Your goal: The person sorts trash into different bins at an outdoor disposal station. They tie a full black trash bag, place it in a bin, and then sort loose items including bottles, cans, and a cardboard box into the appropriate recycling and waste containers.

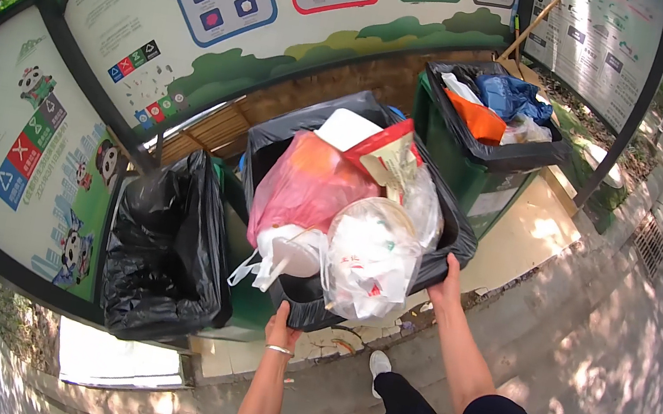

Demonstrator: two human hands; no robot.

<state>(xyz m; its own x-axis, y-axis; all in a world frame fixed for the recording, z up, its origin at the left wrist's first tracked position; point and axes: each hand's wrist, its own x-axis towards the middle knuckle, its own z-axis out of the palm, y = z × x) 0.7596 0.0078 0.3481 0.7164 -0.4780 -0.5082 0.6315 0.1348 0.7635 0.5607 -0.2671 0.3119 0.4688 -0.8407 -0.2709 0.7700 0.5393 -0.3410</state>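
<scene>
A full trash bin [458, 244], lined with a black bag, stands in front of me. My left hand [281, 330] grips its near-left rim, thumb on top and fingers mostly hidden beneath. At the near-right corner, my right hand [447, 288] holds the same lined rim, its fingers partly out of sight. Trash heaps above the rim: a pink plastic bag [309, 181], a white foam box [348, 131], a red and cream packet [388, 155] and a clear bag [371, 258] stuffed with white waste. A white bag [288, 254] with loose handles hangs over the left side.
To the left stands another bin [166, 250] with a black liner sagging inside. A green bin [482, 145] at the right holds orange, blue and white waste. Printed boards [118, 13] wall the back and left. A wooden stick [532, 28] leans behind the right bin.
</scene>
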